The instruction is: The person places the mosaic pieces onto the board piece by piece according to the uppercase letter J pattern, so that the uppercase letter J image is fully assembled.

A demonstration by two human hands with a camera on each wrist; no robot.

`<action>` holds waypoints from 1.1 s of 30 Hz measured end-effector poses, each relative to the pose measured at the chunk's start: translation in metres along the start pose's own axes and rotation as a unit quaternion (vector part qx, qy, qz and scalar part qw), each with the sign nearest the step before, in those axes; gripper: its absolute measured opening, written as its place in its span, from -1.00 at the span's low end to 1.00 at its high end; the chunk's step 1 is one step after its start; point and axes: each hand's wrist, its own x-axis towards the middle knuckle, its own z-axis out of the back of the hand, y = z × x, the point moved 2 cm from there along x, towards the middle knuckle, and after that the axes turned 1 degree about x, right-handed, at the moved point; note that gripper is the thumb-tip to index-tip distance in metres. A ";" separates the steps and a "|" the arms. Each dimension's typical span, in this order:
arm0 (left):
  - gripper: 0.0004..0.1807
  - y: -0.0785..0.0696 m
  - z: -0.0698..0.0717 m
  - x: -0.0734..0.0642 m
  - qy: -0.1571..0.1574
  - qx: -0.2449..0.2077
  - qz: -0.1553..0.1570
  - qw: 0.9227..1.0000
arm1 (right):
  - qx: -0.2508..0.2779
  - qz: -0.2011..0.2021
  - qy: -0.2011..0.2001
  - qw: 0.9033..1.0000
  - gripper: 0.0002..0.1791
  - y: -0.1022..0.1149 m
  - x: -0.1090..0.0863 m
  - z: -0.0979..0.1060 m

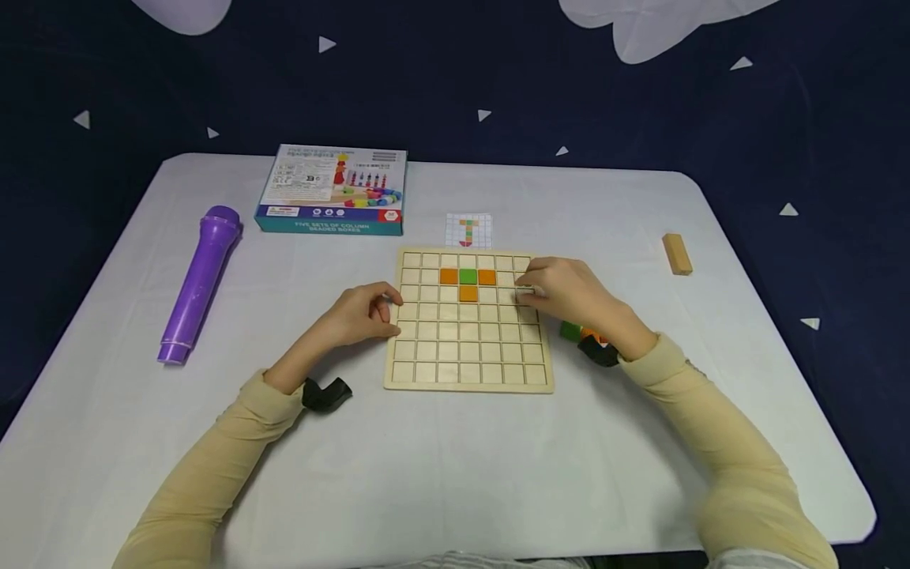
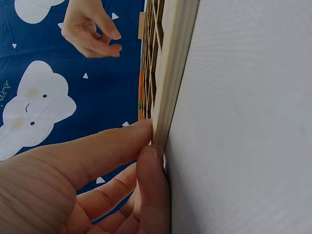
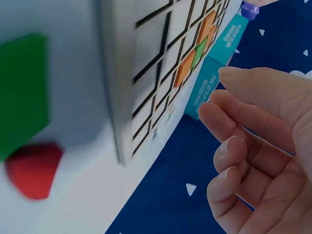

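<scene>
A wooden grid board (image 1: 426, 379) lies flat on the table, carrying two orange tiles and a green tile (image 1: 468, 276) in one row, with another orange tile (image 1: 468, 294) beneath the green one. Thumb and forefinger of my left hand (image 1: 359, 314) touch the board's left edge, spaced apart along it. My right hand (image 1: 569, 288) is over the board's right edge, fingers loosely bent, nothing between thumb and forefinger. Loose pieces lie right of the board, partly hidden by the right wrist: a green block (image 3: 24, 92), a red piece (image 3: 34, 170) and an orange one.
A small pattern card (image 1: 469, 231) lies just behind the board. Further back left is a teal-sided bead box (image 1: 330, 190). A purple tube (image 1: 201, 284) lies at the left, and a small wooden block (image 1: 677, 254) at the right. White cloth covers the table (image 1: 455, 474).
</scene>
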 end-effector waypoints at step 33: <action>-0.56 0.002 0.000 0.001 -0.001 0.004 -0.001 1.000 | -0.008 -0.029 -0.025 0.999 -0.86 -0.022 -0.073 -0.008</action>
